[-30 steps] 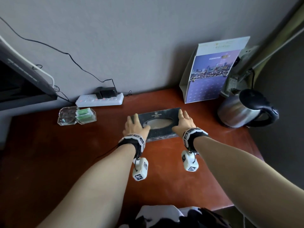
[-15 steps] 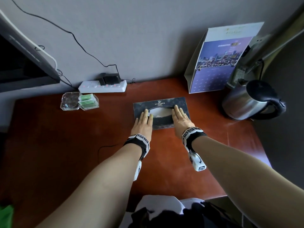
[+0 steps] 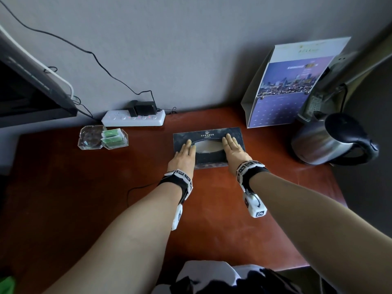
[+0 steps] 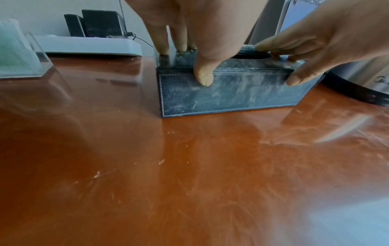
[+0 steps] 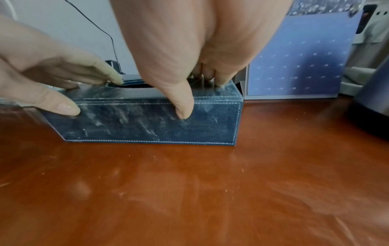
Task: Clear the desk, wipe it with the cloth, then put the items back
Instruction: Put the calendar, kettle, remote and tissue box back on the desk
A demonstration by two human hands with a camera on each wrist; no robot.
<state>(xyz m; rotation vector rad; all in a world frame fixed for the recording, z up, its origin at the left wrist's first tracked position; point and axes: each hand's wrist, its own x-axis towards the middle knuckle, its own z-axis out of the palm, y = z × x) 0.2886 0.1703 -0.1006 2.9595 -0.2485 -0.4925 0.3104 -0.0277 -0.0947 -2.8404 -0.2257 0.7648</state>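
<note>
A dark blue tissue box (image 3: 209, 134) with a dusty top and an oval opening stands on the red-brown desk (image 3: 84, 198), toward the back. My left hand (image 3: 186, 149) lies flat on the box's left half, fingers straight. Its thumb (image 4: 203, 78) points down the front face of the box (image 4: 242, 93). My right hand (image 3: 232, 148) lies the same way on the right half. Its thumb (image 5: 185, 109) rests on the box's front face (image 5: 147, 129). A green patch (image 3: 6, 283) shows at the bottom left edge; I cannot tell what it is.
A steel kettle (image 3: 331, 141) stands at the right, with a purple desk calendar (image 3: 290, 92) against the wall behind it. At the back left are a white power strip (image 3: 133, 119) and a glass tray with green packets (image 3: 101, 137). A thin cable (image 3: 135, 187) crosses the desk.
A second ago my hands gripped the two ends of the tissue box. They have since slid inward and now lie flat on its top, beside the opening.
</note>
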